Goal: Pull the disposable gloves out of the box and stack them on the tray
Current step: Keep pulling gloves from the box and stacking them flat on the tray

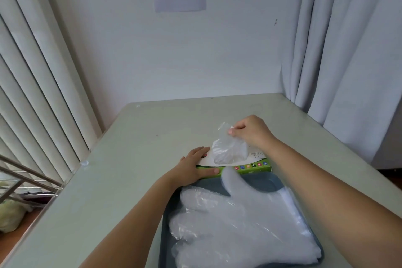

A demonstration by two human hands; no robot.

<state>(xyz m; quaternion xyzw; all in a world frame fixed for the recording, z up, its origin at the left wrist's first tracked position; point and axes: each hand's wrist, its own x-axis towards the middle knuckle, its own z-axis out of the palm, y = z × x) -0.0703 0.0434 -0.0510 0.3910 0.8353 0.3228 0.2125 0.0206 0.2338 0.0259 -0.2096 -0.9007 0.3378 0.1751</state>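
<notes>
Several clear gloves (239,224) lie stacked flat on the tray (269,183) at 5 o'clock, nearest us, their fingers spread toward 9 o'clock and a thumb reaching up over the far rim. Just beyond the tray, touching its far edge, sits the box (252,166), green along its side and white on top. The left hand (193,165) lies flat on the box's 9 o'clock end, thumb along the near side, pressing it down. The right hand (250,131), toward 1 o'clock, pinches a crumpled glove (228,150) between thumb and fingers, its lower part still in the opening. All rests on a pale table (130,159) against a wall (195,50).
</notes>
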